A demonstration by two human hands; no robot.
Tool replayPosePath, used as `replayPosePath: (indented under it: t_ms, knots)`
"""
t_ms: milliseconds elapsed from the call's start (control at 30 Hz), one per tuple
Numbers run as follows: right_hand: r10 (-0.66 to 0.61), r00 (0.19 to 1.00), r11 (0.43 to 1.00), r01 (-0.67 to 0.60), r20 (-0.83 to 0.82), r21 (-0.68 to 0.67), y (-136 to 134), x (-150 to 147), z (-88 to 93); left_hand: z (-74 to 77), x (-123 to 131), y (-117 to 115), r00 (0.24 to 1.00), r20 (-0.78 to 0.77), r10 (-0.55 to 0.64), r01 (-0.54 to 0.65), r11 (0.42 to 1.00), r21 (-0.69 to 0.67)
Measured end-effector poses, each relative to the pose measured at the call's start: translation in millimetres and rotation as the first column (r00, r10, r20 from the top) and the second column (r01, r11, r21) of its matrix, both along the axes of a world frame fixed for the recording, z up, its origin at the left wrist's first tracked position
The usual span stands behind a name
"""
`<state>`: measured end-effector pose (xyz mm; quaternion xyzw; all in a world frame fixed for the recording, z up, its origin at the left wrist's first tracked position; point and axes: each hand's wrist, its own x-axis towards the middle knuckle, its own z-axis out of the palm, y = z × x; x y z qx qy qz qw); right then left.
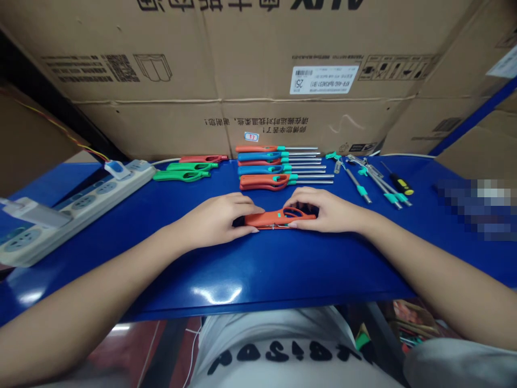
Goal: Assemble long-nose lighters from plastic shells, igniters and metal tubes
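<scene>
Gripping: left hand [220, 220] and right hand [323, 210] close on the orange lighter [278, 217] ends
Surface: blue counter [262, 269]
Behind: stacked lighters [278, 167]

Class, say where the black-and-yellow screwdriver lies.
In the head view, the screwdriver lies at the right rear of the blue table, just right of the teal-tipped rods.

We see both forearms bare right to the picture's edge; the left hand [220, 220] and right hand [323, 211] are bare as well; the shirt [242, 331] is white, loose and creased; bold black lettering [291, 353] runs across its front; pale grey cloth [456, 366] shows at lower right.
</scene>
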<state>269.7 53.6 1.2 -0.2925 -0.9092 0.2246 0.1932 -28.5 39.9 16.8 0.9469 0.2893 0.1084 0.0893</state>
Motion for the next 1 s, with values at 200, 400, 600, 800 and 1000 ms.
replayPosePath:
  t_ms: [200,400,600,800,1000]
  knots:
    - [0.029,0.999,0.999,-0.030,0.027,0.032,0,-1,-4.7,0.0,0,-1,0.999,-0.047,0.028,-0.030,0.999,-0.038]
    - [0.032,0.999,0.997,-0.034,0.040,0.065,0,-2,-5.1,2.7,2,-4,0.997,-0.070,0.043,-0.045,0.999,-0.025]
    - [0.061,0.997,0.995,-0.065,0.051,0.077,0,0,-3.8,-2.4,1,-2,0.999,-0.047,0.015,-0.014,1.000,0.008]
    - [0.051,0.993,0.984,-0.068,0.104,0.167,-1,-1,-3.8,-3.6,5,-6,0.996,-0.086,0.021,-0.012,0.995,0.101]
    - [-0.028,0.938,0.901,-0.126,0.345,0.414,-10,-7,2.3,-7.3,19,-23,0.976,-0.201,0.079,-0.011,0.947,0.321]
